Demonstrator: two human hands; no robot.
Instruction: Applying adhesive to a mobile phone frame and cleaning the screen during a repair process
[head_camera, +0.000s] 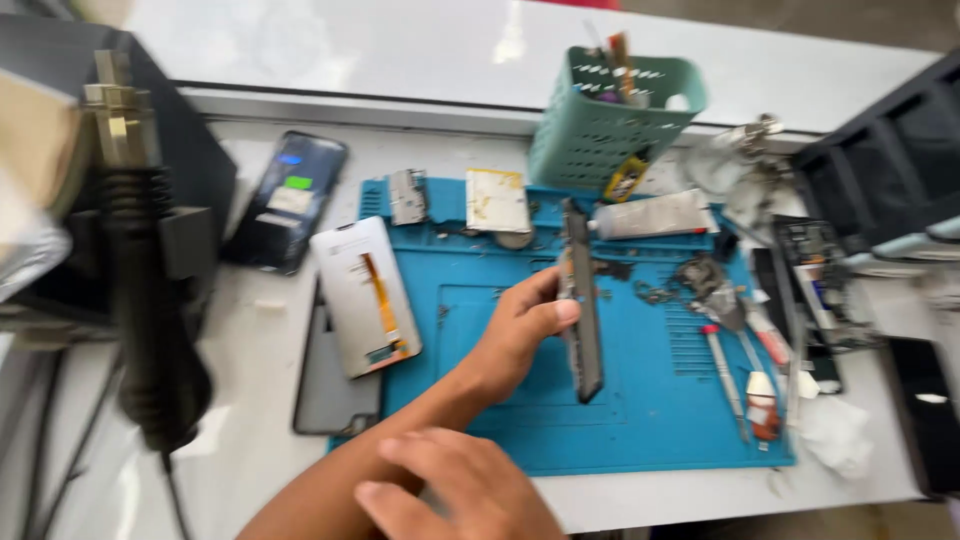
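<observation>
Left of the fingers, a loose screen panel (365, 295) lies face down. The left hand (515, 335) pinches a phone (581, 310) on edge, thumb against fingers, above the blue mat (650, 430). The right hand (465, 490) hovers loosely spread and empty. It looks like an inspection hold; turning the phone calls for a firm pinch.

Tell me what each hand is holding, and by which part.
Left hand grips the dark phone, stood on edge above the blue mat, at its middle. Right hand holds nothing.

A white worktable (240, 460) meets a glossy white surface (400, 50) behind it, bright with reflected light.
</observation>
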